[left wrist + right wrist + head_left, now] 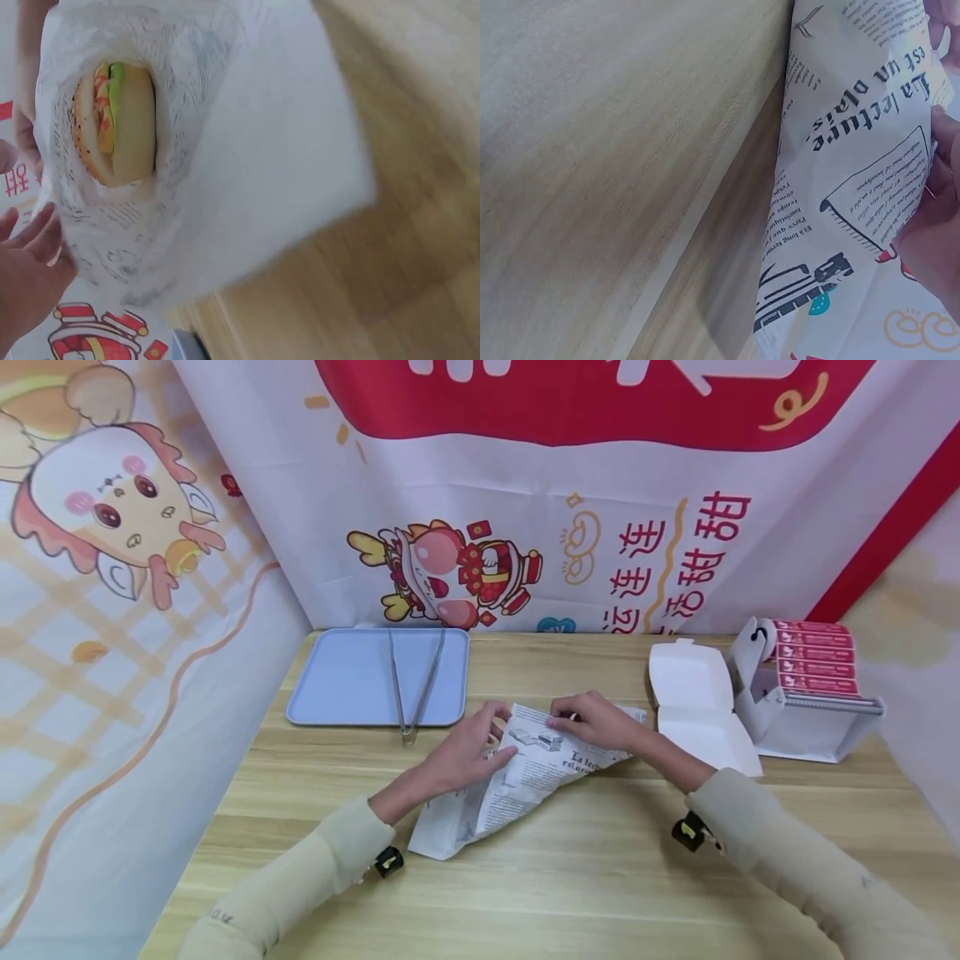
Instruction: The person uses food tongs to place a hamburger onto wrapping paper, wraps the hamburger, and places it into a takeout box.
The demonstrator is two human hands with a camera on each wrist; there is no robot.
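A thin white paper wrapper printed with black newspaper-style text (517, 789) is held by 2 hands over the pale wood-grain table (570, 902), between the flat light-blue tray (345, 677) and the open white clamshell box (692, 681). Its upper left edge is pinched by the left hand (474, 753), the thumb laid along the front; its top edge is pinched by the right hand (596, 722). Inside the pocket, a round burger with a seeded bun and a green and orange filling (133, 127) is seen resting on its side. The paper is likely light, limp and easily torn — best taken by its rim and folds. The burger is probably soft and prone to shifting — best supported from beneath, through the paper, without squeezing. Whether the wrapper touches the table cannot be told.
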